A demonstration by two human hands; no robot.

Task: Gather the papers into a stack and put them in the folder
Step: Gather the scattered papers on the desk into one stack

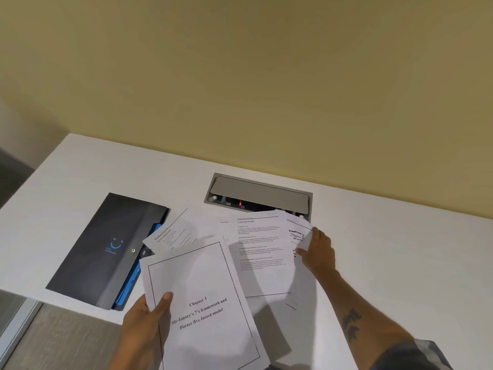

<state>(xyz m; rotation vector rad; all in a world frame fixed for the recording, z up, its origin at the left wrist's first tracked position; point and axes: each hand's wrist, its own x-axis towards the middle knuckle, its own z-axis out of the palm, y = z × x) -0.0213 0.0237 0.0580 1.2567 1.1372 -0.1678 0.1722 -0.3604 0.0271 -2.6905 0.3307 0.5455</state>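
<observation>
Setting: a white table [80,182] against a yellow wall; a grey cable hatch [260,192] is set into the top.
Left hand [145,320]: its grip is closed on the lower left corner of the title page [202,303], thumb on top, holding that sheet tilted above the table.
Right hand [318,253]: fingers are pinched on a small sheet [297,231] at the far right, its edge lifted.
Loose papers: a text page [262,256] lies flat between the hands; another page [173,233] lies askew beside the folder, partly under the title page.
Folder [106,249]: dark, closed with a snap button, lying at the left, just beside the papers; blue edges show along its right side.
Step in hand (judged): gathering is under way, and nothing has been filed.
Doing it well (judged): slide each sheet under the held one, then tap the edges square on the table before unsnapping the folder; pinched corners may crease.
Readable writing: "Chapter 3, Mc-kinsey's 7's framework and Porter five forces model".
Folder mark: a blue smiley; the wording below is too small to read.
</observation>
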